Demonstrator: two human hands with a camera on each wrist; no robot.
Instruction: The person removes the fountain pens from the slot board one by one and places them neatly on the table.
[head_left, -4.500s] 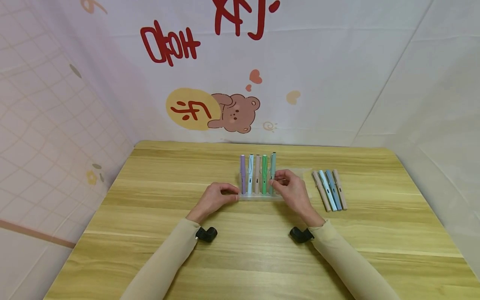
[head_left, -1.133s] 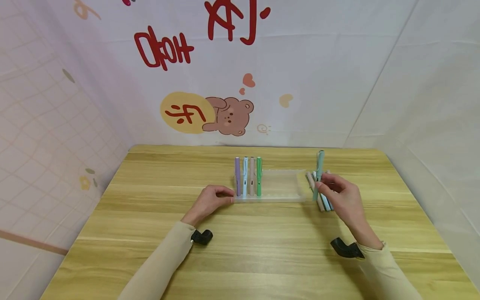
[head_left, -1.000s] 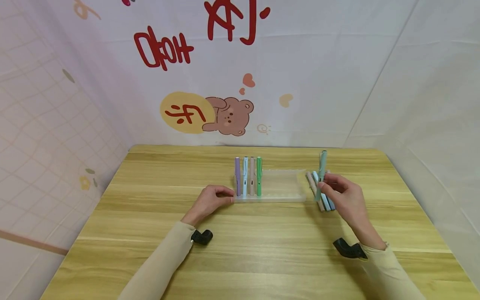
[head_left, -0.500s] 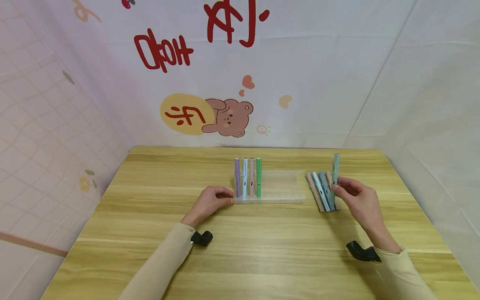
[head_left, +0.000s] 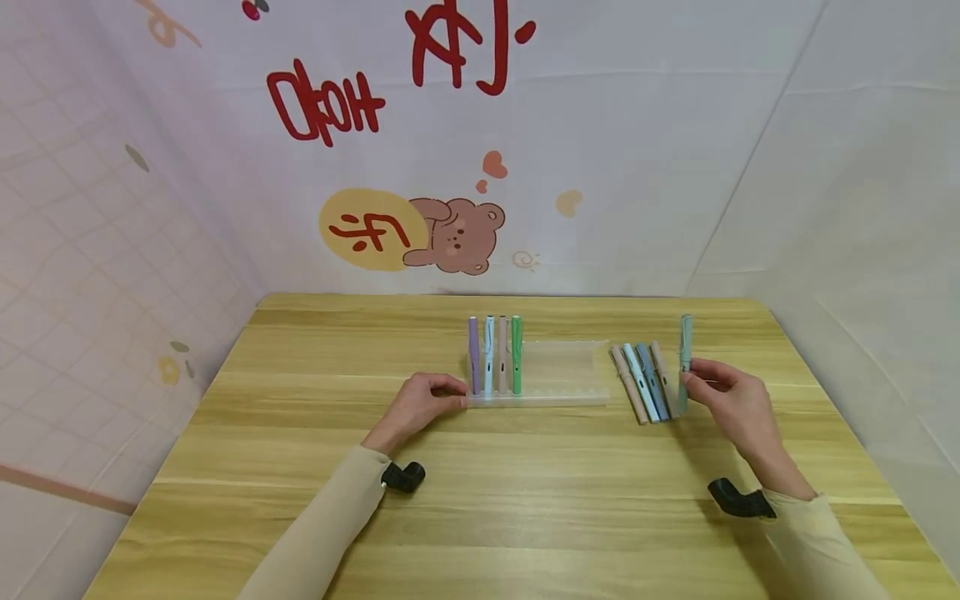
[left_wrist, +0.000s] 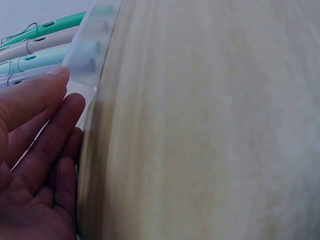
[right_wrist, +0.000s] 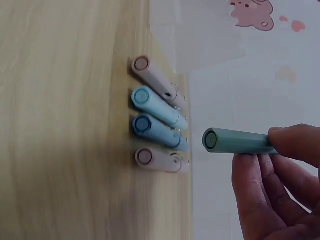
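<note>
Plastic rack (head_left: 557,367) holds four upright pens (head_left: 503,354) toward its left end.

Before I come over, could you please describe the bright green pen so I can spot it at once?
On the wooden table, find the clear rack with four standing pens at its left end. The bright green pen is the rightmost of them; the others are purple, light blue and pinkish-grey.

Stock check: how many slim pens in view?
9. In the clear plastic rack: purple pen, pale-blue pen, taupe pen, green pen. On the wooden table: left taupe pen, light-blue pen, blue pen, right taupe pen. Right hand: teal pen. None looks hidden.
</note>
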